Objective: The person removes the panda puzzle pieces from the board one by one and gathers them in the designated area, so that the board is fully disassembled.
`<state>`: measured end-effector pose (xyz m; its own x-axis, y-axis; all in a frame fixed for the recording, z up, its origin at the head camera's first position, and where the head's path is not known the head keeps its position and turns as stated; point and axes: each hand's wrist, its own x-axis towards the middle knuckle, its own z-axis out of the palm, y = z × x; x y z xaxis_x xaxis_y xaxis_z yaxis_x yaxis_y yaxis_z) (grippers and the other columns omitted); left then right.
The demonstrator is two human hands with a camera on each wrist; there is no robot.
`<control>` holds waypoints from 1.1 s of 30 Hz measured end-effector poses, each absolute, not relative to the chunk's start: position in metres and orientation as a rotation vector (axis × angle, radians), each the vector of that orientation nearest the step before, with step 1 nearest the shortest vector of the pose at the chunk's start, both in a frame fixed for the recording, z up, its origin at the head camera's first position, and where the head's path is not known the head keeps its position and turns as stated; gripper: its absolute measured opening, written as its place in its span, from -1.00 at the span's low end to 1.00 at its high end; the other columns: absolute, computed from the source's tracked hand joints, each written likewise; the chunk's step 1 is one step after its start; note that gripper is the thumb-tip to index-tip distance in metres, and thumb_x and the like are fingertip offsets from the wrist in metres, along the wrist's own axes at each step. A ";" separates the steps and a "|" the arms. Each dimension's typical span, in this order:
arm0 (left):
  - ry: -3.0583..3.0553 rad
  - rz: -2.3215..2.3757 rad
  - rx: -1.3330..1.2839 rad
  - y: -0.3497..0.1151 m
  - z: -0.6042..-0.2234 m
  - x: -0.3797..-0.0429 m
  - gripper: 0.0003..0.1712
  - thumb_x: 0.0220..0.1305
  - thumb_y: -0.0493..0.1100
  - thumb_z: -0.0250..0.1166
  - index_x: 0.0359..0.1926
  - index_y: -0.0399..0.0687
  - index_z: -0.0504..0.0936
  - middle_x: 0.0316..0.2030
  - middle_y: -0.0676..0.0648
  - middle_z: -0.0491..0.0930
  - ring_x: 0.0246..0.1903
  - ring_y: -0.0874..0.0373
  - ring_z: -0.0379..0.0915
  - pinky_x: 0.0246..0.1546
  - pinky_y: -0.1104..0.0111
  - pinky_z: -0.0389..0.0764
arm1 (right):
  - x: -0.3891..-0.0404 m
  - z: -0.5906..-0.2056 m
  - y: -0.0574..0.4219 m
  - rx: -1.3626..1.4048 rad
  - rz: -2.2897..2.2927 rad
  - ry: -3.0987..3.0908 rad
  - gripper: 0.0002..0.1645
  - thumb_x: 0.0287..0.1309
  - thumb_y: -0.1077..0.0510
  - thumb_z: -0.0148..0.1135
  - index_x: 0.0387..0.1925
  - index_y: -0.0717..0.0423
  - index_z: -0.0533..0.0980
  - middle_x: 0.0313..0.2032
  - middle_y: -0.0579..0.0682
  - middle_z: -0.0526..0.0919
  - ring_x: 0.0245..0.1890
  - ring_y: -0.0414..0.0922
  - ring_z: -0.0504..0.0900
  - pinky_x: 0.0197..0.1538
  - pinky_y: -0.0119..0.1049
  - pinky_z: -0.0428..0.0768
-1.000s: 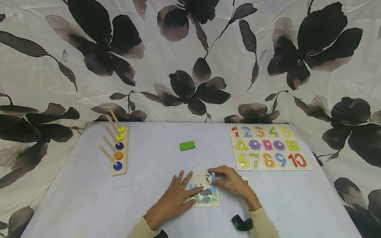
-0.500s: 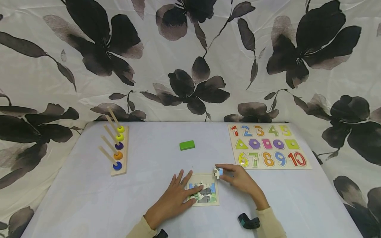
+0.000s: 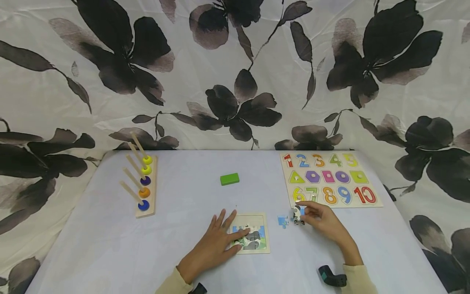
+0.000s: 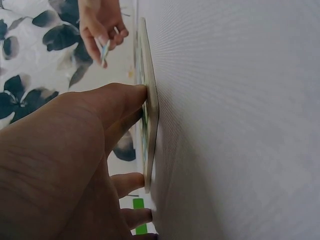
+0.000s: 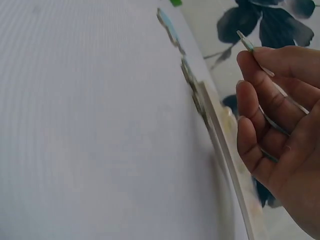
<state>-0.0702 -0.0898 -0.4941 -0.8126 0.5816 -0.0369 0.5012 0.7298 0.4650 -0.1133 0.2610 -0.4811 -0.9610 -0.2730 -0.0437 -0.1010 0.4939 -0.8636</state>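
Note:
A small wooden jigsaw puzzle [image 3: 252,241] in a pale frame lies near the front of the table. My left hand [image 3: 216,247] rests on it with fingers spread; in the left wrist view the thumb [image 4: 132,93] touches the frame's edge. To the right, my right hand [image 3: 323,219] pinches a puzzle piece [image 5: 245,41] between thumb and index finger, raised above the table. A blue puzzle piece [image 3: 283,221] lies just left of that hand. In the right wrist view, more puzzle pieces [image 5: 187,74] lie flat beside the number board's edge.
A wooden number and shape board [image 3: 332,181] lies at the back right. Toward the back middle sits a green block [image 3: 229,179]. A peg stand [image 3: 152,185] with coloured beads is at the left. Patterned cloth [image 3: 220,61] hangs behind the table.
My right hand has moved right, away from the jigsaw puzzle, carrying the puzzle piece. The blue piece on the table has come into view. My left hand has stayed in place.

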 end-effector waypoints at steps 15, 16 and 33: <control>2.745 0.717 0.870 -0.092 -0.498 -0.070 -0.50 0.34 0.06 0.17 0.29 0.38 0.44 0.47 -0.23 -0.05 0.43 -0.33 -0.29 0.33 -0.23 -0.10 | -0.105 -0.489 0.295 -0.169 -1.428 2.558 -0.54 0.12 0.26 0.31 0.08 0.25 0.49 -0.42 0.03 0.51 -0.51 -0.24 0.47 -0.42 -0.40 0.48; 2.746 0.717 0.872 -0.092 -0.498 -0.070 -0.50 0.34 0.05 0.17 0.29 0.38 0.44 0.47 -0.23 -0.04 0.43 -0.34 -0.29 0.32 -0.24 -0.10 | -0.105 -0.489 0.297 -0.155 -1.412 2.556 -0.54 0.12 0.25 0.32 0.07 0.25 0.49 -0.42 0.03 0.52 -0.50 -0.24 0.47 -0.41 -0.40 0.48; 2.738 0.716 0.865 -0.092 -0.497 -0.070 -0.51 0.35 0.07 0.15 0.30 0.39 0.43 0.47 -0.23 -0.05 0.43 -0.34 -0.30 0.32 -0.24 -0.08 | -0.107 -0.487 0.306 -0.157 -1.280 2.545 -0.61 0.17 0.21 0.28 0.05 0.22 0.53 -0.40 0.01 0.52 -0.47 -0.24 0.45 -0.38 -0.42 0.45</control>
